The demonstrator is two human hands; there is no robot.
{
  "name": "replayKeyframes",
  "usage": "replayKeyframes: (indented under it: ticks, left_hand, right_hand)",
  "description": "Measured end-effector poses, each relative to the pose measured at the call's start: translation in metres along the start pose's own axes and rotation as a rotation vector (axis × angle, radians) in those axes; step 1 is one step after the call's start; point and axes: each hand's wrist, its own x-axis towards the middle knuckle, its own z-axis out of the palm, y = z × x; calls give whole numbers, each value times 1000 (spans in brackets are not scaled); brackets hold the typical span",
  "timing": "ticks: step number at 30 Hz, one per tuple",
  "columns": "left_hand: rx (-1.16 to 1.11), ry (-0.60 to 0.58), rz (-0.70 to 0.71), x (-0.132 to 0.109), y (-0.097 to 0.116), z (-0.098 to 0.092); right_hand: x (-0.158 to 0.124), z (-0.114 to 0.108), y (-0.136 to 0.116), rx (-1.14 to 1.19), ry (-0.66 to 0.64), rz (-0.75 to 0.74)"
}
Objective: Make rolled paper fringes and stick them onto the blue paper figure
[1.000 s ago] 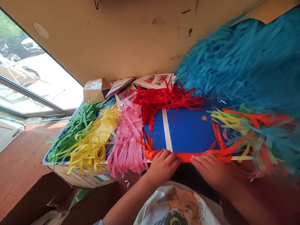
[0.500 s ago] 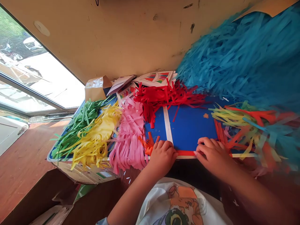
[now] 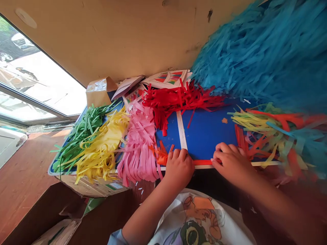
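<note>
An orange-red strip of tissue-like paper [image 3: 202,162] runs along the front edge of the blue table [image 3: 212,136]. My left hand [image 3: 180,166] is closed over its left part, knuckles up, and orange fringe [image 3: 161,154] sticks out beyond the fingers. At the right, my right hand [image 3: 231,161] pinches the same strip between thumb and curled fingers. The fingertips of both hands are partly hidden. Beside my right hand lie loose red-orange, yellow and blue strips [image 3: 265,139]. Pink fringed paper [image 3: 140,146] hangs over the edge left of my left hand.
Yellow fringe [image 3: 102,143], green fringe [image 3: 87,136] and red fringe [image 3: 178,98] lie on the table. A big blue fringe heap [image 3: 255,58] fills the back right. Printed cards [image 3: 166,78] and a brown packet [image 3: 99,92] stand near the wall. An open cardboard box [image 3: 107,207] sits below left.
The view has shifted slightly, so the table items appear a little higher and further left. Both hands stay on the strip, and slightly more of its width shows between them.
</note>
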Motion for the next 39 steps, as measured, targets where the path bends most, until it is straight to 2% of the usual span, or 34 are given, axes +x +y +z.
replayKeyframes:
  ticks: [5,11,17,22,25,28,30,31,32,34,36,39]
  left_hand:
    - [50,12,-44,0,2,4]
    - [-35,6,-54,0,0,1]
    - [-164,52,46,-15,-9,1]
    - [-202,114,-15,-25,-14,4]
    - [-200,192,-114,-29,-19,0]
    - [-157,390,-240,-33,-18,-9]
    - [-155,465,-152,-34,-8,-13]
    - [-167,446,-37,-34,0,-12]
    - [-174,379,107,-32,10,-10]
    - [-127,195,337,-28,29,0]
    - [-18,56,383,-25,43,11]
    - [69,-34,317,-26,45,20]
  right_hand:
    - [0,-3,-7,-123,-10,4]
    - [-4,-7,-8,-394,101,57]
    - [-10,-2,8,-394,185,113]
    - [-10,2,11,-365,231,114]
    - [-11,3,10,-358,235,124]
    - [-12,4,10,-356,226,134]
    - [-12,5,10,-354,225,136]
    - [-12,5,10,-351,225,137]
    - [-11,5,10,-348,223,135]
    - [-11,5,10,-344,220,133]
    - [-11,4,10,-345,222,130]
    - [-12,5,9,-339,243,126]
